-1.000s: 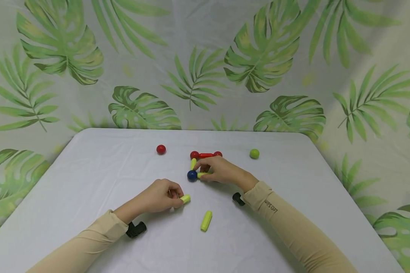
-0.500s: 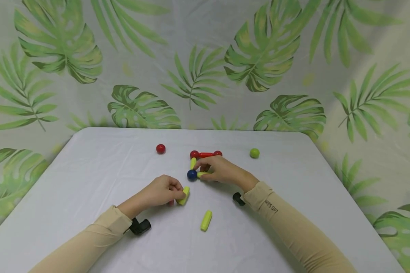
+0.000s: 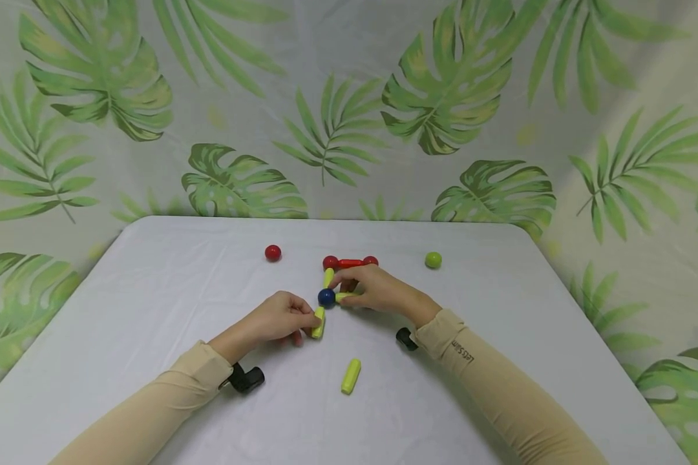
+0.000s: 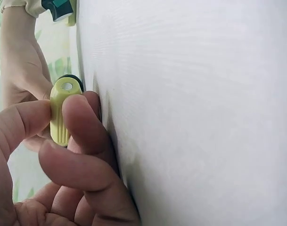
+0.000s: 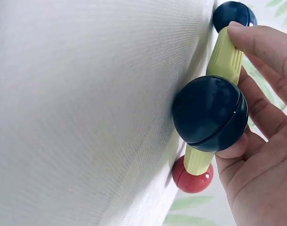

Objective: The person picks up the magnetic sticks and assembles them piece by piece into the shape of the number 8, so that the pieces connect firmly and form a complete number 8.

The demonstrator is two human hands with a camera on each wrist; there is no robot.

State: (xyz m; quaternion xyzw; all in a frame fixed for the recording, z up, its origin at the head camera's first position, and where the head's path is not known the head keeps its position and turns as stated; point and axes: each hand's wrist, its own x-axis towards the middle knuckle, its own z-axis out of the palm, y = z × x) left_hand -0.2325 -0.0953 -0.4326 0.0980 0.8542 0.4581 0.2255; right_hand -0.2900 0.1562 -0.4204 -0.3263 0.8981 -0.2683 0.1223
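My left hand (image 3: 280, 316) pinches a yellow-green magnetic rod (image 3: 318, 328) between thumb and fingers. Its far end comes right up to a blue ball (image 3: 326, 297); a round silver disc shows on its near end in the left wrist view. My right hand (image 3: 378, 289) pinches another yellow-green rod (image 5: 226, 55), which sits between two blue balls, the nearer one (image 5: 209, 113) large in the right wrist view. In the head view this hand hides one blue ball. A third yellow-green rod (image 3: 328, 278) runs back from the visible blue ball to a red ball (image 3: 330, 263).
A red rod (image 3: 350, 263) joins that red ball to another red ball (image 3: 371, 261). Apart from these lie a loose red ball (image 3: 273, 253) at back left, a green ball (image 3: 433, 260) at back right and a loose yellow-green rod (image 3: 351, 376) in front.
My left hand has moved rightward and away from me, turning its rod until the end meets the blue ball. My right hand has stayed in place.
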